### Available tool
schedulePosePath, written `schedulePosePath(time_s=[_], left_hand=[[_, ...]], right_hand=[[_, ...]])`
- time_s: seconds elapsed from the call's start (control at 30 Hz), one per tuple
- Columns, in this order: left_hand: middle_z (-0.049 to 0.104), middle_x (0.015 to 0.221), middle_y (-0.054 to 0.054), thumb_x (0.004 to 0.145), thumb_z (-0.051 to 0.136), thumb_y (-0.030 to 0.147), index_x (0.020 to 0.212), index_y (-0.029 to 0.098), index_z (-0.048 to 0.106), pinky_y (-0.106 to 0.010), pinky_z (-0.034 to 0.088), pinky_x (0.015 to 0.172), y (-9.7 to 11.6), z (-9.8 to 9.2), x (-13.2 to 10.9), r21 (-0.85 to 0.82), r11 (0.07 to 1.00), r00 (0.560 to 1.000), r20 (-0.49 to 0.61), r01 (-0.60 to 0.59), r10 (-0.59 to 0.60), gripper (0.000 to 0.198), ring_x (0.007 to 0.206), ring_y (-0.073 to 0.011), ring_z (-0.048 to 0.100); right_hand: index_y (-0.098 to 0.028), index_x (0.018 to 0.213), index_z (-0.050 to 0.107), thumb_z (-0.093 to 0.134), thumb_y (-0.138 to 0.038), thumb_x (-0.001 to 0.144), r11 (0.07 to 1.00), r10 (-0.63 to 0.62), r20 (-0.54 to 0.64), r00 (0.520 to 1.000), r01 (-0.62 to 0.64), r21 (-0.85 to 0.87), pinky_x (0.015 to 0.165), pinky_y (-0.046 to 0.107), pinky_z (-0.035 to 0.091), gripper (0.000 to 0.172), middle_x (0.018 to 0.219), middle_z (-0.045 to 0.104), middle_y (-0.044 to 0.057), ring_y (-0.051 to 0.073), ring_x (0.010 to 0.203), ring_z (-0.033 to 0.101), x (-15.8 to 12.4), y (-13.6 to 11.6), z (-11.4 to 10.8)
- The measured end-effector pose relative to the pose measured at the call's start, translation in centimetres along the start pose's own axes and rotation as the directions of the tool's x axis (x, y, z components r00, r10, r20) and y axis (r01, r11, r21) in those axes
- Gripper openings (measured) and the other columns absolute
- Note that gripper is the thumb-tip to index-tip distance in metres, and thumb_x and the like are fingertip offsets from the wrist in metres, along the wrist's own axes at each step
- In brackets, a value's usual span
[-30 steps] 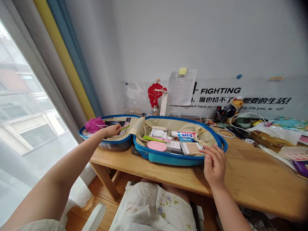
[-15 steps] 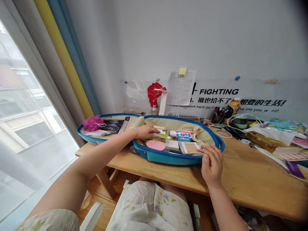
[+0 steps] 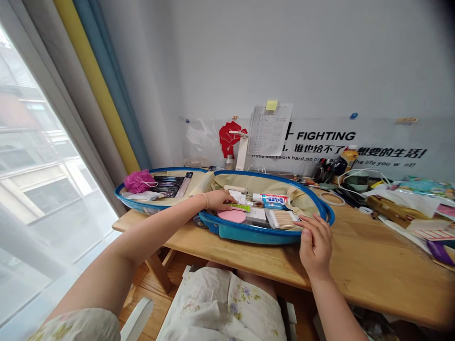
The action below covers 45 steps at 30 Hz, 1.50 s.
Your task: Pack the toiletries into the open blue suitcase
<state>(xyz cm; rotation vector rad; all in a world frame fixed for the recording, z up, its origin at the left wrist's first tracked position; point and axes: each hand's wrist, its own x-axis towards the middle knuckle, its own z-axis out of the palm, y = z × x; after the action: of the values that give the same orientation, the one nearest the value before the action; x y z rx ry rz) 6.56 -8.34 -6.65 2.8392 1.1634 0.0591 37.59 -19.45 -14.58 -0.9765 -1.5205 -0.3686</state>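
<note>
A blue suitcase (image 3: 249,237) lies unfolded on the wooden desk, its beige-lined halves side by side. Inside the right half, my left hand (image 3: 216,201) is closed at the near end of a small green packet (image 3: 241,207); its fingertips are partly hidden. Just below that hand lies a pink oval item (image 3: 232,216). My right hand (image 3: 316,241) rests on the front right rim with fingers spread, close to a pack of cotton swabs (image 3: 282,219). Behind are a toothpaste tube (image 3: 270,197) and a blue bottle (image 3: 274,206). A small white box (image 3: 258,214) sits mid-case.
The left half carries a purple bath puff (image 3: 139,181) and a pack of black tools (image 3: 170,185). To the right, the desk (image 3: 355,251) bears a tape roll (image 3: 332,198), cables, an orange-capped bottle (image 3: 349,156) and a brown pouch (image 3: 389,210). A curtained window is at left.
My left hand has drawn slightly lower and closer within the case, and the green packet now lies flatter beside the pink oval. My right hand stays at the rim. The view has shifted slightly.
</note>
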Motion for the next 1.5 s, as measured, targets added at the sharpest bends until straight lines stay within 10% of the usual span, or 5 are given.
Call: schedulePosePath(time_s=[0.3,0.57,0.8,1.33,1.5], left_hand=[[0.055,0.138,-0.004,0.092,0.048,0.037,0.134,0.025,0.055,-0.031,0.036,0.110,-2.3,-3.9,-2.8,-0.031,0.983,0.940,-0.290,0.181,-0.182,0.045,0.127,-0.0195,0.049],[0.042,0.147,-0.018,0.084,0.051,0.040,0.142,0.017,0.045,-0.053,0.033,0.109,-13.2,-5.9,-14.6,-0.097,0.567,0.497,-0.376,0.818,-0.782,0.063,0.135,-0.0385,0.038],[0.007,0.159,-0.023,0.067,0.069,0.047,0.149,0.027,0.030,-0.058,0.044,0.095,-17.6,-3.2,-20.4,-0.107,0.233,0.202,-0.242,0.967,-0.949,0.093,0.130,-0.0506,0.040],[0.054,0.121,-0.025,0.085,0.048,0.029,0.115,0.010,0.057,-0.050,0.050,0.088,-16.1,-4.6,-20.0,-0.283,0.219,0.095,-0.393,0.934,-0.915,0.037,0.106,-0.0384,0.062],[0.050,0.124,-0.022,0.087,0.039,0.017,0.118,0.008,0.052,-0.045,0.046,0.098,-12.6,-8.3,-13.9,-0.346,0.465,0.212,-0.569,0.815,-0.795,0.034,0.113,-0.0308,0.057]], right_hand=[[-0.021,0.089,0.067,0.040,-0.028,0.094,1.000,-0.025,0.001,1.000,0.025,-0.008,0.100,0.052,0.040,0.028,0.098,0.068,0.009,0.027,0.115,0.054,-0.1,0.2,0.0],[-0.019,0.090,0.066,0.040,-0.024,0.093,0.998,-0.060,-0.010,0.998,0.060,-0.012,0.099,0.052,0.041,0.027,0.097,0.068,0.010,0.028,0.115,0.055,0.0,0.3,0.0],[-0.019,0.091,0.066,0.039,-0.025,0.094,0.999,-0.044,0.010,0.999,0.044,-0.024,0.100,0.051,0.041,0.028,0.099,0.068,0.009,0.028,0.117,0.054,-0.1,0.2,-0.1],[-0.021,0.088,0.068,0.041,-0.031,0.093,1.000,0.016,0.002,1.000,-0.016,-0.010,0.100,0.052,0.041,0.029,0.097,0.069,0.009,0.028,0.116,0.056,-0.1,0.2,0.0],[-0.021,0.090,0.067,0.041,-0.024,0.093,0.999,-0.034,-0.002,0.999,0.034,-0.001,0.100,0.051,0.041,0.026,0.100,0.068,0.008,0.027,0.117,0.054,-0.1,0.2,-0.1]])
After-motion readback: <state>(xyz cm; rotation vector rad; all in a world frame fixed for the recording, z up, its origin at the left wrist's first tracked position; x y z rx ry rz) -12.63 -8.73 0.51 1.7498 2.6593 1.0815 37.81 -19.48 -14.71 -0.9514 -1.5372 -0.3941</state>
